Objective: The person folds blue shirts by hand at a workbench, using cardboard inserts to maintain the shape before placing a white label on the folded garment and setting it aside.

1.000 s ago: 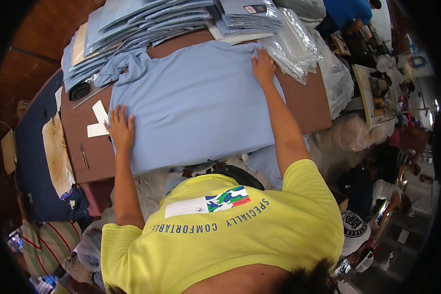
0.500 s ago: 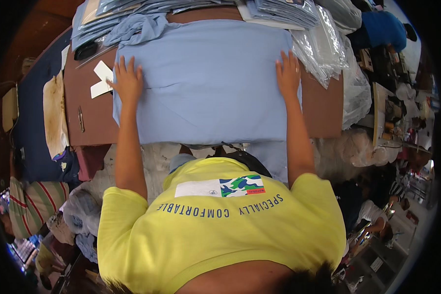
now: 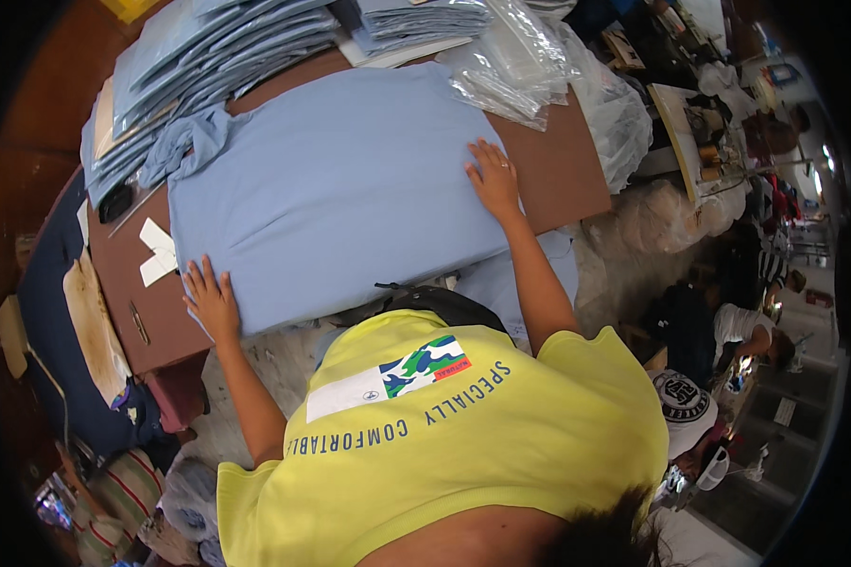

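Shirt: light blue shirt (image 3: 336,194) spread flat on brown table (image 3: 558,175), not yet folded.
Left hand (image 3: 211,300): open, flat on the shirt's near corner, gripping nothing.
Right hand (image 3: 494,177): open, pressing its right edge.
Done: folded stack (image 3: 208,47) behind.

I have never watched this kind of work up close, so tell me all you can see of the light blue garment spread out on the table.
The light blue garment looks like soft knit cloth, plain and unprinted. It lies flat and smoothed on the brown table, its near edge hanging slightly over the front. At its far left corner a bunched, twisted part, likely a sleeve, lies rumpled. The left hand presses flat on its near left corner; the right hand rests flat on its right edge. Stacks of folded blue garments lie just beyond it.
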`<state>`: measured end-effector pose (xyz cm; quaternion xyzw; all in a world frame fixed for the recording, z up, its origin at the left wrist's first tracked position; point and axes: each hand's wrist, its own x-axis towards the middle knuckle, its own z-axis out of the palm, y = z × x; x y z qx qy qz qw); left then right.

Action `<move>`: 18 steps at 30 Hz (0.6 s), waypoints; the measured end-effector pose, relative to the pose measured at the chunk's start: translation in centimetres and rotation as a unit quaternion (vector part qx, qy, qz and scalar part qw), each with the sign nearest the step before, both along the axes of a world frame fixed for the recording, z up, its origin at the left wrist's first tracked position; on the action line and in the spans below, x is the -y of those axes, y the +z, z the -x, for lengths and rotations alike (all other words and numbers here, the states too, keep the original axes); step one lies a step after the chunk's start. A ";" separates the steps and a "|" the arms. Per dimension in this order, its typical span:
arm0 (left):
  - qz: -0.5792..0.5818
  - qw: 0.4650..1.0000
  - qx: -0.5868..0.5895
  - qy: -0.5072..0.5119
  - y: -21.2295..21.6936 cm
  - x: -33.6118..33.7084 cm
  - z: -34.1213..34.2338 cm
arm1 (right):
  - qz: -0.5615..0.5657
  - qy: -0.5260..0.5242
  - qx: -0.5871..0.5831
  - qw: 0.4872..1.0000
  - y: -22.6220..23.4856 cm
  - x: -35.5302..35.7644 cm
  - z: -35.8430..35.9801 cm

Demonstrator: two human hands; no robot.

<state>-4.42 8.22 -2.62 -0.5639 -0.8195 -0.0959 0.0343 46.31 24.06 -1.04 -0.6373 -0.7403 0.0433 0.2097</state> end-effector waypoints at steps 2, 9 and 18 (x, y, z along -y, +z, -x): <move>-0.001 1.000 0.003 0.004 -0.1 0.3 -0.1 | 0.009 -0.005 0.002 1.000 1.3 -0.8 -0.1; -0.041 0.995 -0.013 0.088 -0.4 -0.3 -3.3 | -0.081 0.115 -0.198 0.970 2.8 -11.4 4.2; -0.054 0.993 -0.001 0.104 0.3 -0.9 -4.3 | 0.030 0.215 -0.103 0.971 2.2 -23.3 14.8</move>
